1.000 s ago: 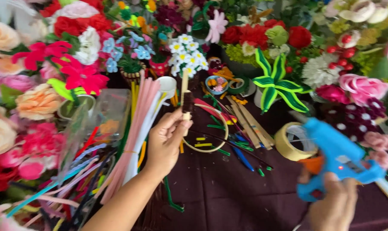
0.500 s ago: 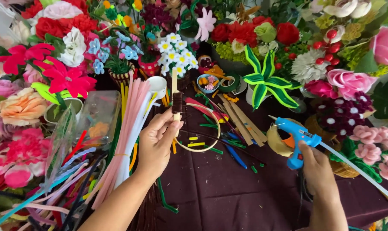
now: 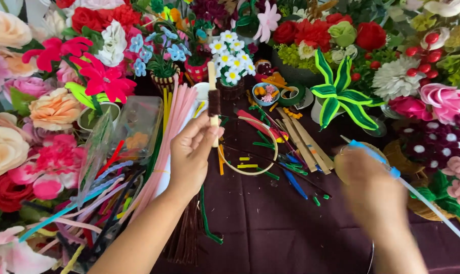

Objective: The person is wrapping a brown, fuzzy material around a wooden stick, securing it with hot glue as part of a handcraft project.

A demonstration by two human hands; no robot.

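My left hand (image 3: 192, 152) pinches a thin wooden stick (image 3: 212, 76) upright over the table; a dark brown fuzzy wrap (image 3: 214, 102) covers the stick's middle. My right hand (image 3: 374, 195) is a blur at the right, just in front of a blue glue gun (image 3: 374, 153). The gun lies near a tape roll (image 3: 341, 165), and its white cord (image 3: 438, 213) trails to the lower right. The blur hides whether the fingers still touch the gun.
A bundle of pink pipe cleaners (image 3: 176, 114) and a clear plastic box (image 3: 138, 127) lie left of my hand. A beige wire ring (image 3: 273, 152), flat wooden sticks (image 3: 303, 144), cut scraps and a small bead bowl (image 3: 267, 94) sit on the maroon cloth (image 3: 291, 228). Handmade flowers ring the table.
My right hand brought the glue gun down from the lower right to the tape roll and is now moving fast. My left hand kept hold of the stick and lifted it slightly.
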